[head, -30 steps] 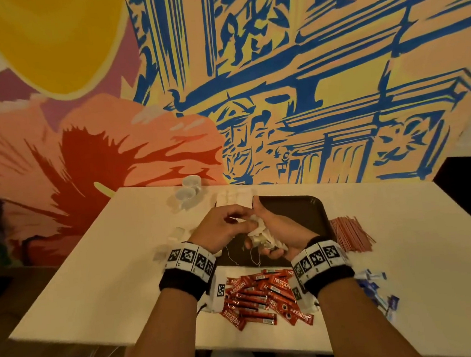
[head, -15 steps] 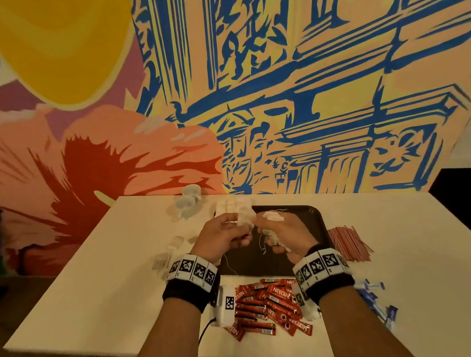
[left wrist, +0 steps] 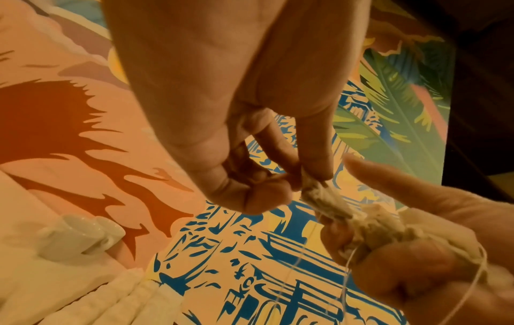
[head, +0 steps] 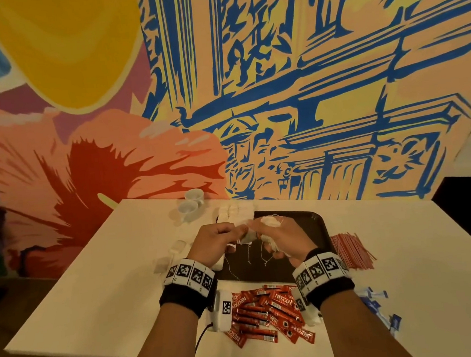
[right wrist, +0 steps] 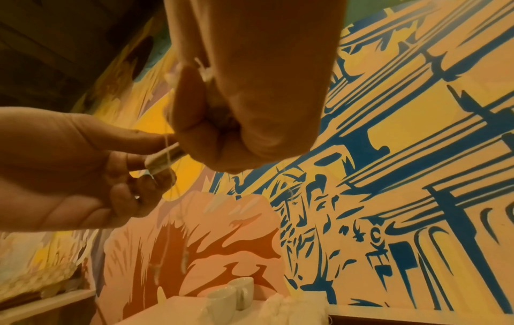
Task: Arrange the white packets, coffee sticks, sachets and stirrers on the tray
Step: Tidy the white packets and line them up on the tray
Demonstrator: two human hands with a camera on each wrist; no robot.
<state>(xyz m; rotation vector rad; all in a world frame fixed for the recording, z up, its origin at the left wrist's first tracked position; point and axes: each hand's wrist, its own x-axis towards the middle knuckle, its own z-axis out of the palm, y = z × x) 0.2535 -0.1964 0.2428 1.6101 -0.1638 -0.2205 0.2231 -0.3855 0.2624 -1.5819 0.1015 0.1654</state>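
Above a dark tray (head: 315, 228), the left hand (head: 214, 244) pinches one stringed white sachet (head: 245, 237) from the bunch clenched in the right hand (head: 284, 241). The tray looks mostly bare. Coffee sticks (head: 266, 315) wait at six o'clock, red stirrers (head: 351, 250) at three, blue packets (head: 379, 308) at five; dangling threads may snag.
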